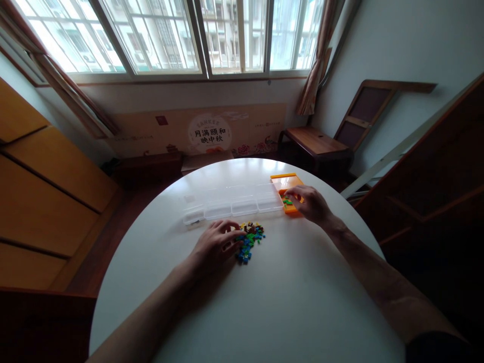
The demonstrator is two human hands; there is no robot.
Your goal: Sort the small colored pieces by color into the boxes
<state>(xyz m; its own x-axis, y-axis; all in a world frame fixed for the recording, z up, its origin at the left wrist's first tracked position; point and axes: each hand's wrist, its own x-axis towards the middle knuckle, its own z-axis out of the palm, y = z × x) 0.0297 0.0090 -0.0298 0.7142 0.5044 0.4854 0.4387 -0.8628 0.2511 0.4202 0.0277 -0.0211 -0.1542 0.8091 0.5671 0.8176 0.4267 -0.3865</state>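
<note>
A loose heap of small toy building bricks [250, 237], in blue, green, yellow and dark red, lies on the white round table [264, 302]. My left hand [217, 241] rests at the heap's left side, fingers curved and apart, their tips touching or just over the bricks. Farther right, my right hand [309, 202] reaches over an orange box [293, 209]. Its thumb and forefinger come close together inside the box; any piece between them is too small to make out. Several green bricks [287, 200] lie in the box, partly hidden by the fingers.
A clear plastic case with compartments [244, 207] lies left of the orange box, its lid folded back. Beyond the table stand a wooden chair [319, 141], a printed cardboard panel [166, 128] and a barred window [162, 40]. Yellow-brown cabinets [45, 186] line the left.
</note>
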